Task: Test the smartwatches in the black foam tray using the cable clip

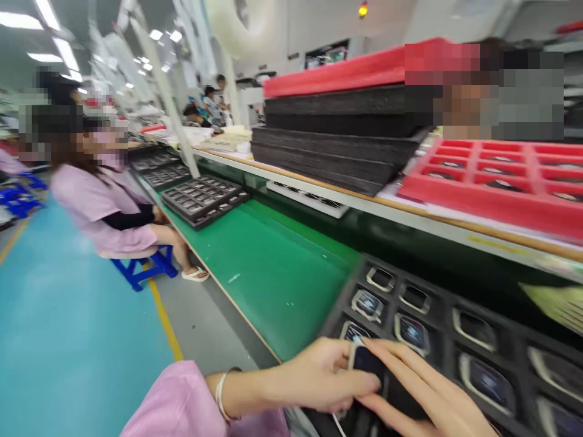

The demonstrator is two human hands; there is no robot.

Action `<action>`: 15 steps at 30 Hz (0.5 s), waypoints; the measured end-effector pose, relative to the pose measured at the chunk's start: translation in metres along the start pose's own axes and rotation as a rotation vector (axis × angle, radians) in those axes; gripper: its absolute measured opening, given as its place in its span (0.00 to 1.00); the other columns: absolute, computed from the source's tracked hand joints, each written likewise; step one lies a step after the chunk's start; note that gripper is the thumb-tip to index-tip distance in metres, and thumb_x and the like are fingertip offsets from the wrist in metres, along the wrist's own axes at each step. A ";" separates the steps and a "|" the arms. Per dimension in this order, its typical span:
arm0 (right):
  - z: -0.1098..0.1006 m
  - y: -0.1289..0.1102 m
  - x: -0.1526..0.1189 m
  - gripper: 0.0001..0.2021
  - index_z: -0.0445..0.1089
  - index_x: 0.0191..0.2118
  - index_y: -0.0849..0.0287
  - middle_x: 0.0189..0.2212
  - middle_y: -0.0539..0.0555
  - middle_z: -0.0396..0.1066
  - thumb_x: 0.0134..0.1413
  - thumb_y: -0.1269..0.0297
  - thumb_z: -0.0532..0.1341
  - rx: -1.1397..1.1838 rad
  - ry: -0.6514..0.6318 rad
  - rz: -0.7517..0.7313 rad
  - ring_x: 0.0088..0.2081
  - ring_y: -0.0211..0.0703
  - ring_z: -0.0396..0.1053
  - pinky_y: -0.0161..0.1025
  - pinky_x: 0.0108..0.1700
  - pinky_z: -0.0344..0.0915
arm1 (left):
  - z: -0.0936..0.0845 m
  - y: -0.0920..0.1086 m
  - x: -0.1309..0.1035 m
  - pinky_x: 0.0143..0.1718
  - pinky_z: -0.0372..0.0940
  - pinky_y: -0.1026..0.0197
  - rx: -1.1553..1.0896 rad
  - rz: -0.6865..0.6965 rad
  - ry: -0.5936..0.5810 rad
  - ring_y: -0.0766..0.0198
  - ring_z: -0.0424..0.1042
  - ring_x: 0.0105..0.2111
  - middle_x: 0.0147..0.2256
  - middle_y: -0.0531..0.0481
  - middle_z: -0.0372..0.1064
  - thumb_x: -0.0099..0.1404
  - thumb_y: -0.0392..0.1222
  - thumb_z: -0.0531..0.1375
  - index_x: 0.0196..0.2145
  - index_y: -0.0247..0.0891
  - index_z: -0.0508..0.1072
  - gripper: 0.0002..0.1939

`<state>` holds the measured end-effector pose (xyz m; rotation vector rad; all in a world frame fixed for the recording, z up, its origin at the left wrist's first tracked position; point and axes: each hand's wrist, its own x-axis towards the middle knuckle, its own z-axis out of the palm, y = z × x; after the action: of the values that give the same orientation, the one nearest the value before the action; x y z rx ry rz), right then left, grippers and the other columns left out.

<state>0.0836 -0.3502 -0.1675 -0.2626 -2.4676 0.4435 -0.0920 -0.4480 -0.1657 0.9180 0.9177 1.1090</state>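
Red foam tray (492,206) beside stacked black foam slabs (319,152); blue plastic stool (164,261) under pink-shirted co-worker (91,194); probably an orange lamp (363,10) beyond

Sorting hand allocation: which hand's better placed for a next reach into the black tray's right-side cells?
Right, probably: the right hand is over the black tray, nearer those cells; the left hand sits farther off. Both are on the dark device, so the right would need freeing first.

Left hand (325,376) and right hand (428,388) close together, past the near edge of the desk (273,267)

The left forearm (252,388) crosses that edge; its fingers curl in a grip. The right hand's fingers (401,358) stretch nearly straight, gripping from opposite.
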 end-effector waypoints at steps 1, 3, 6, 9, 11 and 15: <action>-0.004 -0.007 0.003 0.17 0.67 0.54 0.55 0.46 0.57 0.71 0.61 0.57 0.60 0.024 -0.033 0.037 0.44 0.50 0.73 0.41 0.46 0.72 | 0.003 0.003 -0.002 0.12 0.45 0.71 -0.001 -0.002 0.013 0.76 0.50 0.12 0.13 0.64 0.53 0.60 0.55 0.62 0.33 0.36 0.65 0.19; -0.009 -0.017 0.010 0.15 0.67 0.51 0.58 0.43 0.58 0.71 0.61 0.58 0.60 0.116 -0.082 0.089 0.42 0.49 0.72 0.40 0.43 0.72 | 0.008 0.006 -0.005 0.13 0.44 0.71 0.004 -0.021 0.035 0.76 0.48 0.12 0.14 0.64 0.51 0.62 0.52 0.61 0.37 0.34 0.66 0.17; -0.014 -0.022 0.015 0.18 0.65 0.51 0.60 0.41 0.59 0.69 0.60 0.57 0.62 0.163 -0.124 0.150 0.41 0.49 0.71 0.41 0.42 0.71 | 0.010 0.002 -0.005 0.15 0.44 0.69 0.033 -0.047 0.040 0.76 0.48 0.14 0.17 0.63 0.51 0.64 0.50 0.60 0.40 0.32 0.67 0.17; -0.016 -0.023 0.013 0.20 0.65 0.52 0.61 0.40 0.59 0.68 0.59 0.55 0.63 0.176 -0.156 0.166 0.40 0.47 0.70 0.40 0.40 0.70 | 0.010 -0.004 -0.005 0.21 0.48 0.68 0.082 -0.043 0.050 0.74 0.53 0.19 0.23 0.58 0.57 0.65 0.49 0.60 0.40 0.32 0.69 0.16; -0.016 -0.024 0.010 0.20 0.65 0.51 0.62 0.39 0.58 0.68 0.59 0.54 0.63 0.165 -0.175 0.163 0.38 0.46 0.69 0.40 0.40 0.69 | 0.011 -0.004 -0.006 0.25 0.53 0.67 0.116 -0.024 0.052 0.71 0.57 0.24 0.27 0.54 0.61 0.65 0.49 0.59 0.41 0.32 0.70 0.16; -0.016 -0.024 0.009 0.21 0.65 0.52 0.63 0.39 0.59 0.67 0.59 0.55 0.63 0.128 -0.195 0.138 0.39 0.47 0.68 0.41 0.40 0.69 | 0.011 -0.002 -0.007 0.31 0.56 0.65 0.140 0.009 0.031 0.68 0.60 0.29 0.31 0.51 0.65 0.66 0.47 0.59 0.44 0.31 0.70 0.16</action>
<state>0.0845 -0.3661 -0.1414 -0.3528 -2.6062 0.7135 -0.0824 -0.4566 -0.1624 1.0223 1.0283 1.0794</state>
